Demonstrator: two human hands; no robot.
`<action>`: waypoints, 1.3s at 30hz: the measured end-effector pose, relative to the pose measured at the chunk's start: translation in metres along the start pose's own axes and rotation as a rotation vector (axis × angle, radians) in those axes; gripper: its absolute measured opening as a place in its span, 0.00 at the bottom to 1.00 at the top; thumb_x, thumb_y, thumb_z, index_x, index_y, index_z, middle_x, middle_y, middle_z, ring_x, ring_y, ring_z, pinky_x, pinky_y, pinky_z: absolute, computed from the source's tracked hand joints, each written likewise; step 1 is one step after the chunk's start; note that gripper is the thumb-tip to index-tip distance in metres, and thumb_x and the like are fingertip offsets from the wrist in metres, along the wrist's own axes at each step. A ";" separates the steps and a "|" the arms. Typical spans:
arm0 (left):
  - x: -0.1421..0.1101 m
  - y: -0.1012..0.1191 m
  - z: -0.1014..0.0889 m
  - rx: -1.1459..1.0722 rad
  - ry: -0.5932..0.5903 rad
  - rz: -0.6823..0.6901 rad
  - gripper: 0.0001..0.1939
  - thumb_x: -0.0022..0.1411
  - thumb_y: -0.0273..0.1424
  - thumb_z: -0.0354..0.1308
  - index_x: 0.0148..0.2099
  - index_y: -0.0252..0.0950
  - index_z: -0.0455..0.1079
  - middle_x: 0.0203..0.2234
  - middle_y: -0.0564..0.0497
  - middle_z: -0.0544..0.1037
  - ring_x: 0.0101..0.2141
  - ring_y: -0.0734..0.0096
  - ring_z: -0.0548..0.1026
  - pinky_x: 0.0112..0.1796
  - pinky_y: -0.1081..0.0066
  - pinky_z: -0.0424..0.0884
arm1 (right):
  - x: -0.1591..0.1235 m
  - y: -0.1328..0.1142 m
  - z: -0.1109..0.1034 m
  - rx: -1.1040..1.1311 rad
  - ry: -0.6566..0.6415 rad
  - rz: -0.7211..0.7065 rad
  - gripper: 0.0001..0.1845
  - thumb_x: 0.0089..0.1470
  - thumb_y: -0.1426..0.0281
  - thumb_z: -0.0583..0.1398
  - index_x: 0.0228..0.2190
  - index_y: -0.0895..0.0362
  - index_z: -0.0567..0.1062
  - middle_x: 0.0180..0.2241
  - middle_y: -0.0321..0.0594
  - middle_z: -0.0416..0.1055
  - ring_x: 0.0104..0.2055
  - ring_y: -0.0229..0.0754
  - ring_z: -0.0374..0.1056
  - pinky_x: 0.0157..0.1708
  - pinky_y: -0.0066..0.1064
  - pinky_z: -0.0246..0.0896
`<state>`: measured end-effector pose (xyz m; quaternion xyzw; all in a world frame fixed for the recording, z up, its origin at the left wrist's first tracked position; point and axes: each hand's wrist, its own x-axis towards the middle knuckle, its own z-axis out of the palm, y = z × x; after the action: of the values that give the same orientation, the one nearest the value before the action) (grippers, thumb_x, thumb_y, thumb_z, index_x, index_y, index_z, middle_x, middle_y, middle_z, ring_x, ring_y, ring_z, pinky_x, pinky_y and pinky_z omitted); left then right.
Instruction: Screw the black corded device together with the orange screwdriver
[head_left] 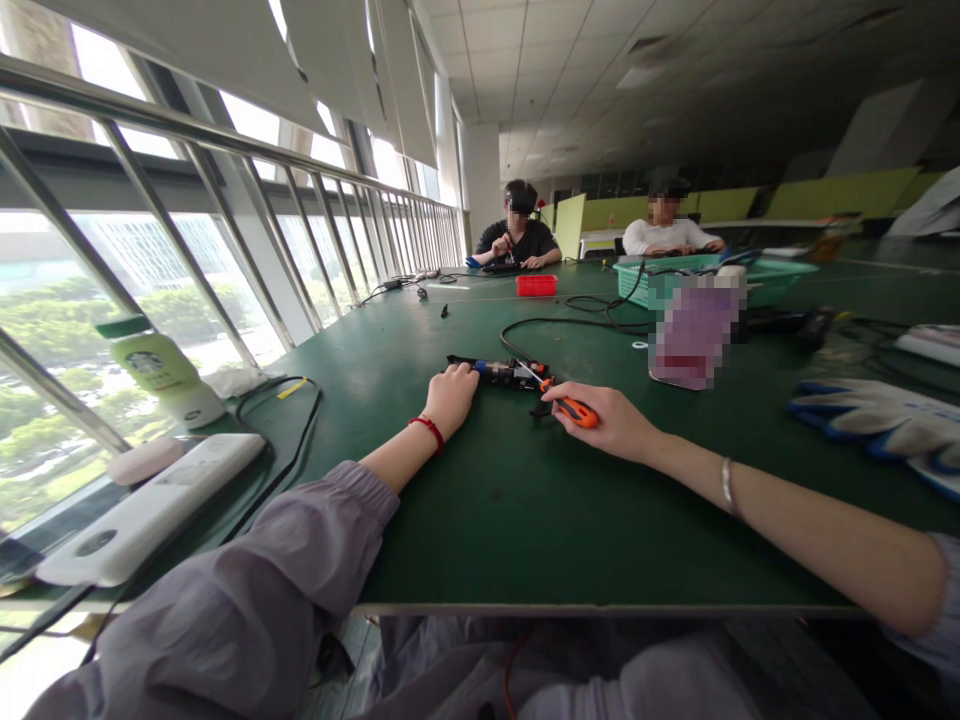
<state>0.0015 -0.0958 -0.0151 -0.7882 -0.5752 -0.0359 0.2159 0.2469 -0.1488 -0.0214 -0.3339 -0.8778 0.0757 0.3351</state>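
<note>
On the green table lies a slim dark device (504, 373) with a blue part and exposed inner pieces, a black cable running from its right end. My left hand (452, 390) is closed on the device's left end, holding it against the tabletop. In my right hand (604, 420) is a screwdriver (577, 411) with an orange and black handle. Its thin metal shaft slants up and left to the right part of the device. Whether the tip sits in a screw is too small to tell. A small black piece lies just below the device's right end.
Ahead are a red tray (536, 286) and a teal basket (637, 285), with a propped phone (694, 335) before it. Gloves (885, 425) lie right. A bottle (161, 370) and white power bank (154, 510) stand left beside cables. Two people sit across the table.
</note>
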 end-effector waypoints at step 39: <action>0.000 0.001 0.000 -0.006 -0.003 -0.009 0.16 0.62 0.20 0.44 0.46 0.32 0.69 0.42 0.41 0.71 0.45 0.61 0.70 0.37 0.69 0.70 | 0.002 0.003 0.002 0.009 -0.006 0.000 0.15 0.52 0.70 0.56 0.43 0.54 0.70 0.39 0.40 0.74 0.40 0.43 0.72 0.40 0.33 0.65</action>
<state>0.0020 -0.0959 -0.0154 -0.7861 -0.5791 -0.0373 0.2126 0.2461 -0.1447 -0.0229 -0.3323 -0.8784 0.0805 0.3338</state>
